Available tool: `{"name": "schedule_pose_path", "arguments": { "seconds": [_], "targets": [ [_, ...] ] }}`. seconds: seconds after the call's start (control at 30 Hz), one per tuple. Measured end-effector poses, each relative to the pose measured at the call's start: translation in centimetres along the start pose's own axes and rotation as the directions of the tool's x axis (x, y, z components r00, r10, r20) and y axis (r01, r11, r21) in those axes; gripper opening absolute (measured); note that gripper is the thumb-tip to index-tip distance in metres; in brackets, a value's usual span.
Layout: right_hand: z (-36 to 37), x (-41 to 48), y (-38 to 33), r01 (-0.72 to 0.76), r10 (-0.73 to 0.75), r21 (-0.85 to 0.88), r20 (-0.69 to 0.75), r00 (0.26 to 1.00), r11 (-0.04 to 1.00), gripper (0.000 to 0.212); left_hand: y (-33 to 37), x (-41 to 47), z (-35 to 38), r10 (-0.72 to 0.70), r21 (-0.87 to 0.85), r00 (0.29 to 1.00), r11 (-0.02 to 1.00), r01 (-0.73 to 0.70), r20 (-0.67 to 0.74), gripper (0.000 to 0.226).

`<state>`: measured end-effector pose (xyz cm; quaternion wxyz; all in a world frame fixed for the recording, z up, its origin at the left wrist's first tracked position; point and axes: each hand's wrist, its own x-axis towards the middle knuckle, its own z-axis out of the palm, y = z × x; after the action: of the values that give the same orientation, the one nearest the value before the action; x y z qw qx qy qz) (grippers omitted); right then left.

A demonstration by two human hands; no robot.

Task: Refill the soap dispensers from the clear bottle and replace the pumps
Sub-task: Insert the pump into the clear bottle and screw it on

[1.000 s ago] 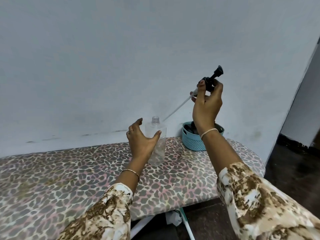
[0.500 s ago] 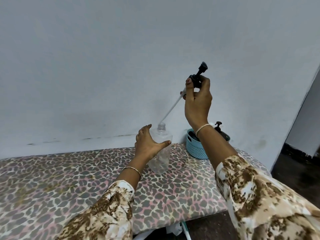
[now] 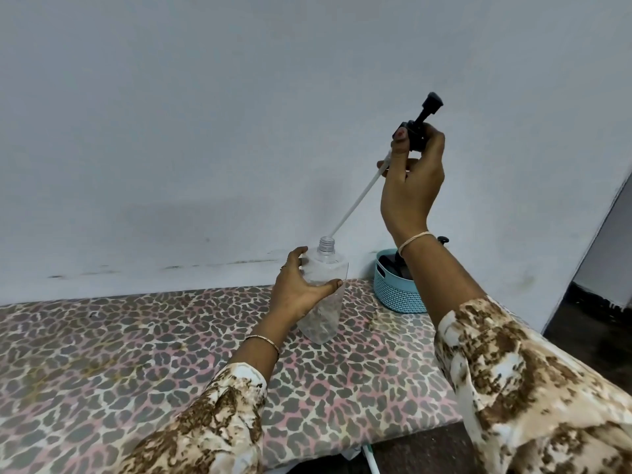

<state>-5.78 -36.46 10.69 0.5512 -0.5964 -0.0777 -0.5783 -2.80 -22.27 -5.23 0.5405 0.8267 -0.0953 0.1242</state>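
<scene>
Head: left grip [image 3: 295,292] holds bottle [image 3: 323,316]; right grip [image 3: 412,186] pinches pump [image 3: 421,119], tube tip now at mouth.

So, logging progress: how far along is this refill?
Done: the clear bottle stands open; its fill is unreadable. In hand: left hand grips it, right hand holds the black pump, dip tube tip at the neck. Left: seat and screw the pump; contents of the teal basket unclear.

left hand [image 3: 297,290] 1 | right hand [image 3: 410,189] 1 | bottle [image 3: 325,311] 1 | pump [image 3: 416,130] 1, upper right | second pump [image 3: 443,239] 1, right centre | basket [image 3: 393,290] 1 | bangles [image 3: 264,341] 2
</scene>
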Motion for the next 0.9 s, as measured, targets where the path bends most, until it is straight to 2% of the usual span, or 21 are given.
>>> {"name": "schedule_pose_path", "arguments": {
  "seconds": [0.13, 0.33, 0.47, 0.63, 0.9],
  "targets": [
    [0.5, -0.2, 0.5, 0.002, -0.002, -0.022, 0.035, 0.999, 1.0, 0.029, 0.0, -0.2, 0.0, 0.014, -0.012, 1.0, 1.0, -0.014, 0.004, 0.093],
    [1.1, -2.5, 2.8, -0.07, 0.095, -0.118, 0.225, 0.97, 0.991, 0.023, 0.0, -0.4, -0.2, 0.012, -0.027, 1.0, 1.0, -0.011, 0.013, 0.093],
    [1.3, -3.9, 4.4, -0.141, 0.187, -0.147, 0.373, 0.909, 0.979, 0.016, 0.1, -0.5, -0.4, 0.019, -0.039, 1.0, 0.999, -0.02, -0.001, 0.092],
    [1.0, -5.0, 5.1, -0.144, 0.235, -0.21, 0.522, 0.82, 0.967, 0.024, 0.5, -0.7, -0.6, 0.009, -0.107, 1.0, 0.994, -0.011, -0.023, 0.091],
    [0.4, -7.3, 4.7, -0.279, 0.313, -0.152, 0.596, 0.739, 0.948, 0.029, 0.1, -2.2, -2.7, 0.012, -0.241, 0.999, 0.971, -0.004, 0.032, 0.089]
  ]
}}
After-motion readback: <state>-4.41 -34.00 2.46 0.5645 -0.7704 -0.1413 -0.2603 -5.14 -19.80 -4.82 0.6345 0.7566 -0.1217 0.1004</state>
